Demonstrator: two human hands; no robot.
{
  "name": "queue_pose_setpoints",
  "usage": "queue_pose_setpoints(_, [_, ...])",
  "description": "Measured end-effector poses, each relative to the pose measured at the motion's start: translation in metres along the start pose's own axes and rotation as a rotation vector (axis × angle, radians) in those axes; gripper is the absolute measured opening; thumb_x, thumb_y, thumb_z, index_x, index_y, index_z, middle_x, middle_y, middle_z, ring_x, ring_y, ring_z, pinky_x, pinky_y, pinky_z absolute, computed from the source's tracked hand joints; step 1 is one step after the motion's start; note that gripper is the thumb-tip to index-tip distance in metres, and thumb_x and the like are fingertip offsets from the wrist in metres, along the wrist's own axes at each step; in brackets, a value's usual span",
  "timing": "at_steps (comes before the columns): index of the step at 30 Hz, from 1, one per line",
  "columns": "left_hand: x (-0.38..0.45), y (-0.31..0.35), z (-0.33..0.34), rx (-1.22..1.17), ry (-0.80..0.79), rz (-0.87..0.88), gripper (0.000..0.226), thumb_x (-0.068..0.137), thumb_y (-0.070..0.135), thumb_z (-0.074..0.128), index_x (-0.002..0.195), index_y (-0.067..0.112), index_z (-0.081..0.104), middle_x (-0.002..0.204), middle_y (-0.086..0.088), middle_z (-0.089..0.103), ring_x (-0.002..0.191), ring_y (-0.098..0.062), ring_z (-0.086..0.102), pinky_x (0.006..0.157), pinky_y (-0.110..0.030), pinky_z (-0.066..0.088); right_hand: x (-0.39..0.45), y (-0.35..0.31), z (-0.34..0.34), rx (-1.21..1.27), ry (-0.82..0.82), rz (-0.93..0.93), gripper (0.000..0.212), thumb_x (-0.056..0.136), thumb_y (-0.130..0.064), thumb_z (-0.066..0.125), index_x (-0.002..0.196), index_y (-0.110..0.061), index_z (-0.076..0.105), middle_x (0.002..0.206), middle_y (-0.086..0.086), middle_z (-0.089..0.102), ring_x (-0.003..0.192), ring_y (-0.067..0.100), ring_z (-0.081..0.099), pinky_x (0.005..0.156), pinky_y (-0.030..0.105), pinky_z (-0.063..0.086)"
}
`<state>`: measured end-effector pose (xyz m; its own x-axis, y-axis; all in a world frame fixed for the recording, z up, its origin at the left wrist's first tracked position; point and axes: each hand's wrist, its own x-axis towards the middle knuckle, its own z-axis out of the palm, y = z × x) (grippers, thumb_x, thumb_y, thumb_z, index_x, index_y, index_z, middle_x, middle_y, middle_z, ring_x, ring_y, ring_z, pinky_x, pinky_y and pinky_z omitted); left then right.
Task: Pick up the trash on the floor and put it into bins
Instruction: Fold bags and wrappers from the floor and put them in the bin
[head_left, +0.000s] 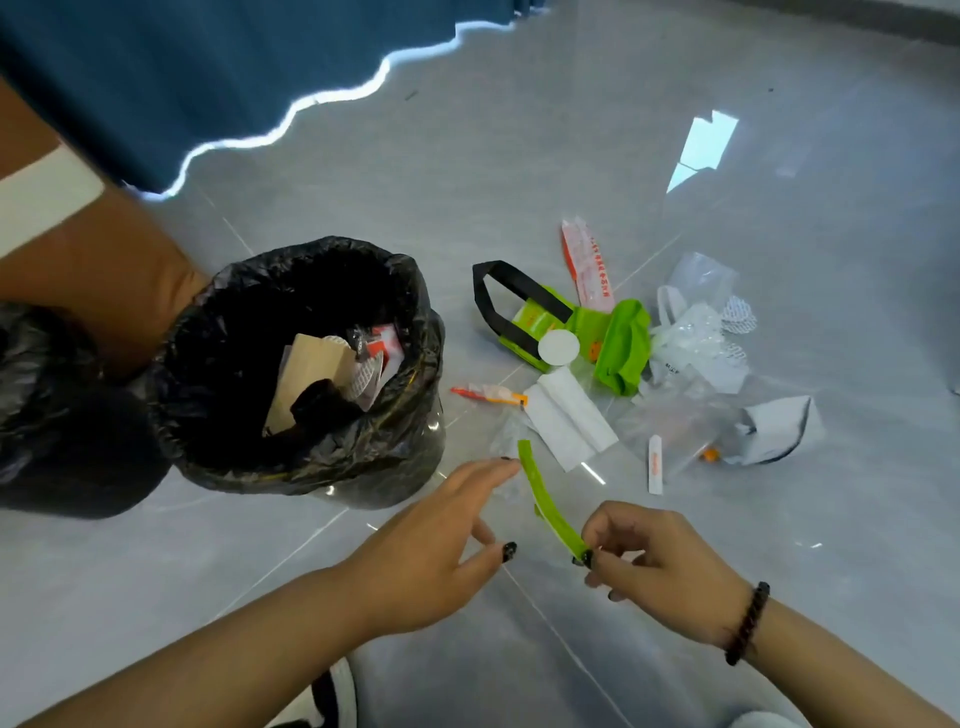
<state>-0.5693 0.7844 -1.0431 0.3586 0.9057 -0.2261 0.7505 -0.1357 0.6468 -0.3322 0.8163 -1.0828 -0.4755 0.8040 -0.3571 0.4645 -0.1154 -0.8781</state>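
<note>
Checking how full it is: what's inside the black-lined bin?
In the bin: a brown cardboard piece, red-and-white wrappers, a white mesh piece and something dark. Anything beneath them is hidden in shadow.

We see a glossy grey tiled floor (519, 171) bearing a black-lined bin (296, 364), a green bag with black handles (618, 338), folded white paper (569, 415), a red-and-white wrapper (589, 265), clear plastic bags (696, 332) and a small white sachet (655, 464).

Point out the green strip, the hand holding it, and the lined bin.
green strip (545, 499), head view, mid-length of it.
right hand (662, 564), head view, back of hand.
bin (415, 364), head view, liner's right rim.
</note>
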Motion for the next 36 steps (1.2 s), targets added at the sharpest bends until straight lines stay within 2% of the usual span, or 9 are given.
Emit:
queue_pose_setpoints(3, [-0.002,0.008,-0.008,-0.105,0.092,-0.032,0.042,0.094,0.032,0.057,0.132,0.042,0.042,0.112,0.029,0.054,0.092,0.000,0.058,0.080,-0.018,0.049,0.006,-0.021,0.004,0.010,-0.015,-0.048,0.020,0.081,-0.006,0.062,0.073,-0.023,0.065,0.076,0.005,0.070,0.075,0.021,0.069,0.064,0.036,0.058])
queue_pose_setpoints(8, [-0.005,0.017,-0.022,-0.609,0.201,-0.241,0.047,0.089,0.033,0.062,0.128,0.042,0.038,0.106,0.014,0.066,0.084,-0.009,0.069,0.074,-0.023,0.052,0.024,-0.044,0.009,-0.117,-0.115,-0.168,0.013,0.080,-0.009,0.064,0.076,-0.021,0.065,0.073,-0.007,0.065,0.067,0.002,0.060,0.055,0.015,0.043])
queue_pose_setpoints(17, [0.001,0.033,-0.065,-0.734,0.580,-0.146,0.029,0.079,-0.019,0.061,0.077,0.010,0.061,0.060,0.003,0.063,0.045,-0.009,0.057,0.048,-0.017,0.046,0.052,-0.050,0.022,-0.120,-0.156,-0.173,0.021,0.083,-0.016,0.066,0.080,-0.036,0.061,0.079,-0.018,0.065,0.071,0.004,0.060,0.058,0.014,0.046])
queue_pose_setpoints(20, [-0.002,0.029,-0.101,-0.691,0.819,-0.097,0.026,0.082,-0.017,0.059,0.079,0.009,0.057,0.065,-0.004,0.061,0.049,-0.006,0.061,0.050,-0.014,0.048,0.086,-0.019,0.029,-0.082,-0.098,0.054,0.023,0.082,-0.019,0.067,0.100,-0.033,0.061,0.114,-0.007,0.054,0.082,0.016,0.059,0.069,0.027,0.054])
queue_pose_setpoints(22, [-0.004,0.013,-0.117,-0.700,0.927,-0.169,0.024,0.085,-0.012,0.058,0.079,0.012,0.057,0.066,-0.006,0.063,0.054,-0.006,0.064,0.055,-0.015,0.050,0.107,0.002,0.031,-0.233,-0.162,0.213,0.048,0.080,-0.026,0.069,0.124,-0.036,0.052,0.136,0.004,0.031,0.101,0.021,0.054,0.084,0.027,0.050])
queue_pose_setpoints(25, [-0.004,-0.015,-0.121,-0.853,0.904,-0.436,0.016,0.091,0.000,0.057,0.081,0.011,0.059,0.074,-0.007,0.068,0.064,-0.008,0.067,0.058,-0.015,0.052,0.126,0.010,0.035,-0.233,-0.175,0.336,0.067,0.080,-0.031,0.070,0.138,-0.040,0.040,0.148,0.008,0.012,0.133,0.025,0.035,0.103,0.030,0.040])
queue_pose_setpoints(28, [-0.001,-0.027,-0.112,-0.997,0.846,-0.608,0.010,0.094,0.006,0.055,0.085,0.007,0.060,0.084,-0.009,0.067,0.072,-0.012,0.068,0.055,-0.015,0.054,0.134,0.007,0.049,-0.198,-0.183,0.370,0.066,0.079,-0.032,0.071,0.138,-0.040,0.042,0.153,0.006,0.012,0.139,0.023,0.027,0.109,0.031,0.035])
queue_pose_setpoints(32, [0.001,-0.020,-0.111,-0.966,0.759,-0.612,0.011,0.093,0.003,0.054,0.089,0.009,0.062,0.080,-0.002,0.069,0.074,-0.012,0.067,0.056,-0.016,0.052,0.131,0.001,0.068,-0.169,-0.219,0.340,0.072,0.082,-0.027,0.070,0.145,-0.023,0.036,0.152,0.004,0.029,0.137,0.020,0.034,0.104,0.023,0.032])
queue_pose_setpoints(36, [-0.009,-0.013,-0.119,-0.876,0.727,-0.669,0.010,0.090,0.004,0.058,0.097,0.007,0.063,0.086,-0.009,0.071,0.067,-0.013,0.063,0.054,-0.020,0.049,0.107,-0.006,0.061,-0.100,0.032,0.168,0.032,0.082,-0.020,0.069,0.114,-0.023,0.063,0.125,-0.001,0.056,0.117,0.016,0.051,0.101,0.025,0.040])
